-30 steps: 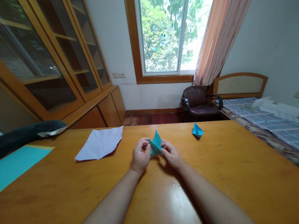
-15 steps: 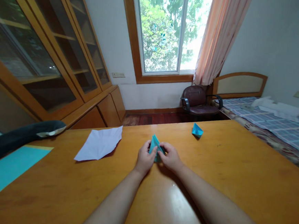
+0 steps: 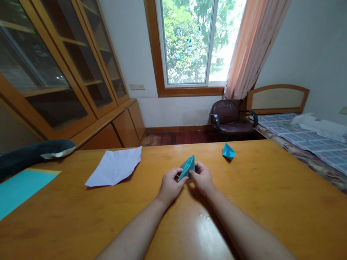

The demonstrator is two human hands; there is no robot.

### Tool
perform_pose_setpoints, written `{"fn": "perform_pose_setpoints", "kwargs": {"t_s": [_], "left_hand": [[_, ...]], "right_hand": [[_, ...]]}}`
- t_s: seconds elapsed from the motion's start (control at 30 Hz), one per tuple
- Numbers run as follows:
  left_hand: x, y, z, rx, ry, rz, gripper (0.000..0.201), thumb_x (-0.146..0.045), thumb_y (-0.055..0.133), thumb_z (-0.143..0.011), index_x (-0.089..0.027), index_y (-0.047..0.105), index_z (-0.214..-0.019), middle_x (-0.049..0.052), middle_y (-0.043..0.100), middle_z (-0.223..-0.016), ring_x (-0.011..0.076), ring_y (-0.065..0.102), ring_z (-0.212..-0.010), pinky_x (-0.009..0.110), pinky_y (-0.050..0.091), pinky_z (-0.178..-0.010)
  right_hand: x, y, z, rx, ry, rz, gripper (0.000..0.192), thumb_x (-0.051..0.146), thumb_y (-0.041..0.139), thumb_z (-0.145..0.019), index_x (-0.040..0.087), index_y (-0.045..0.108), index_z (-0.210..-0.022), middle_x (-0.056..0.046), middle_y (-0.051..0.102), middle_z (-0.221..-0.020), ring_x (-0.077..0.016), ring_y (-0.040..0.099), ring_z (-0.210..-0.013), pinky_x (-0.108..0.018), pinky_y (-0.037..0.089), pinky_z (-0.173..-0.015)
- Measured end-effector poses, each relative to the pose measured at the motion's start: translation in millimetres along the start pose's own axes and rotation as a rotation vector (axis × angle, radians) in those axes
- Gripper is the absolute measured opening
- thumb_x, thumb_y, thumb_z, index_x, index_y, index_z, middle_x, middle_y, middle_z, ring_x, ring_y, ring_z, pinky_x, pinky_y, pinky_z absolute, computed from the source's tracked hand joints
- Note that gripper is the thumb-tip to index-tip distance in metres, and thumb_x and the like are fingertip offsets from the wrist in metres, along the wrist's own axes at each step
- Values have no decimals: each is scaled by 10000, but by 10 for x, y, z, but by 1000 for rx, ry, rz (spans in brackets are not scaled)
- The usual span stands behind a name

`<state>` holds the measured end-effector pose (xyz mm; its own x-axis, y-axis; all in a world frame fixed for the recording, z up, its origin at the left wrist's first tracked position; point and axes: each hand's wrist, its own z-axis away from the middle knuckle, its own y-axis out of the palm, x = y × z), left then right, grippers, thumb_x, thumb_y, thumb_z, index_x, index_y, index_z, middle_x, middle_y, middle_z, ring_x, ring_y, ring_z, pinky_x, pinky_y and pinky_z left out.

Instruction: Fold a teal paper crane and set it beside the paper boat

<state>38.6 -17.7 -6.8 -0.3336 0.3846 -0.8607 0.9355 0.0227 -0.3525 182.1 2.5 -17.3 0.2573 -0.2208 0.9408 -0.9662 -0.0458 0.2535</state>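
Folded teal paper (image 3: 188, 166) now tilted, seemingly pinched

You work matt teal folded paper (image 3: 187, 167) over a glossy varnished wood surface (image 3: 276, 202); a creased white paper sheet (image 3: 115, 166) lies matt beside glass-fronted wooden cabinets (image 3: 61, 69).

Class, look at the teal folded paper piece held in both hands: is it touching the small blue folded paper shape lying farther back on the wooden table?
Apart. The head view shows bare tabletop between the teal folded paper piece and the small blue folded paper shape.
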Motion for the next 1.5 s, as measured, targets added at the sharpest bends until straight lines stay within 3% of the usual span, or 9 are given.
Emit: {"fn": "perform_pose_setpoints", "kwargs": {"t_s": [0.17, 0.3, 0.43, 0.57, 0.8, 0.97, 1.13, 1.3, 1.5], "left_hand": [[-9, -35, -21, -44, 94, -1, 85, -226, 642, -771, -179, 709, -793, 25, 620, -837, 151, 586, -799, 262, 468, -766], [13, -45, -34, -106, 45, 28, 95, -263, 702, -715, -183, 735, -754, 63, 578, -1016, 191, 575, -956, 297, 464, -870], [27, -62, -47, -65, -9, 144, 166, -321, 713, -718, -161, 740, -751, 107, 562, -1185, 236, 549, -1091, 329, 423, -966], [15, -66, -53, -28, -49, 240, 247, -384, 684, -751, -142, 725, -773, 111, 615, -1067, 212, 585, -986, 294, 464, -879], [71, -57, -54, -140, -85, 170, 250, -394, 673, -748, -147, 664, -721, 8, 589, -738, 130, 547, -694, 221, 458, -659], [70, -33, -45, -70, -210, 220, 271, -373, 701, -700, -135, 673, -825, 21, 659, -743, 145, 583, -666, 240, 476, -627], [66, 3, -47, -47, -215, 222, 313, -281, 716, -653, -141, 688, -932, 58, 711, -873, 180, 640, -771, 275, 508, -705], [140, 7, -57, 14, -210, 169, 294, -256, 697, -682, -145, 706, -954, 77, 724, -934, 206, 657, -841, 319, 513, -783], [183, 3, -66, 28, -208, 181, 274, -283, 697, -703, -146, 732, -938, 85, 737, -930, 220, 668, -857, 341, 515, -815]], "right_hand": [[2, 28, 17, 73, 84, -74, 205, 172, 691, -594, 188, 663, -796, -20, 704, -819, -183, 627, -777, -326, 486, -791], [12, 48, 39, 130, 143, -78, 249, 187, 732, -589, 184, 684, -834, -47, 726, -875, -208, 649, -810, -364, 493, -820], [15, 37, 44, 188, 140, -78, 280, 228, 760, -605, 173, 697, -873, -71, 731, -921, -228, 656, -848, -389, 488, -846], [-32, 11, 29, 178, 156, -66, 284, 229, 796, -574, 180, 691, -834, -58, 730, -891, -211, 649, -798, -370, 492, -812], [-21, 4, 35, 201, 177, -59, 338, 310, 817, -566, 176, 664, -836, -34, 713, -845, -185, 626, -749, -335, 489, -758], [46, -4, 30, 93, 136, -4, 323, 379, 793, -599, 180, 609, -776, -9, 662, -755, -166, 588, -696, -302, 474, -695], [29, -36, -8, -71, 147, 3, 422, 333, 779, -558, 196, 558, -890, 43, 591, -684, -137, 541, -622, -259, 435, -599], [1, -70, -32, -79, 156, 50, 332, 301, 745, -564, 206, 487, -749, 67, 531, -604, -112, 489, -551, -231, 386, -526], [-6, -74, -26, -45, 173, 108, 302, 324, 731, -571, 201, 496, -716, 71, 509, -567, -100, 455, -513, -220, 356, -483]]}}
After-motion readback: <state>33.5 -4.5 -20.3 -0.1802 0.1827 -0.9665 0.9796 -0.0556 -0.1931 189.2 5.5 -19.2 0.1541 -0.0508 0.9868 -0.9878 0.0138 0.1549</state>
